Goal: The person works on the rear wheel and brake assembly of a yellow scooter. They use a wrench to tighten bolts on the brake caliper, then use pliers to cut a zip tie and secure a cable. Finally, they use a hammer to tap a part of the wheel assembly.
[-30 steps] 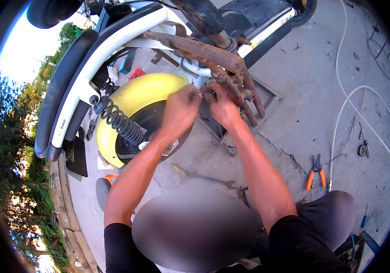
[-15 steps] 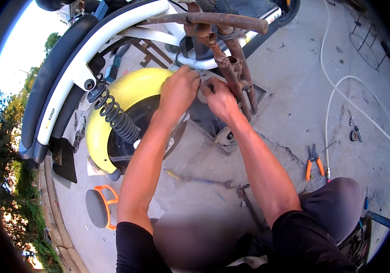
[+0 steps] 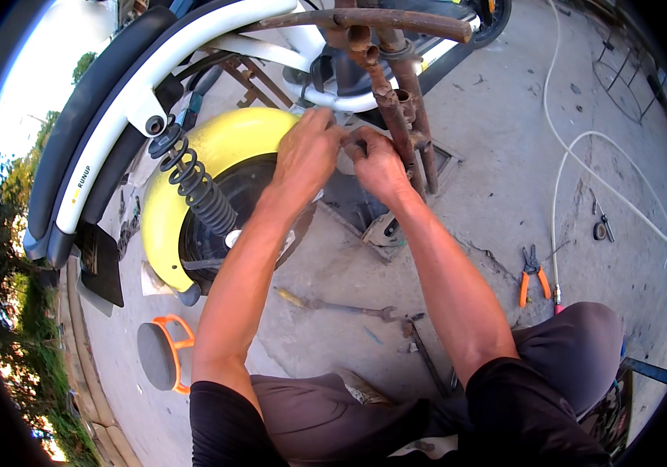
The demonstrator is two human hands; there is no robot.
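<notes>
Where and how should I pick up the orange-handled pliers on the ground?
Probably by both orange handles, reaching down from your side with the right hand. The pliers lie with their metal end pointing away and the handles spread toward you. The hose runs close on their right, so coming slightly from the left looks clearer.

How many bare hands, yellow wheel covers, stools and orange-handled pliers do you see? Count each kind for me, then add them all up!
Bare hands: 2, the left hand and the right hand
Yellow wheel cover: 1
Stool with a grey seat: 1
Orange-handled pliers: 1 pair
Total: 5
</notes>
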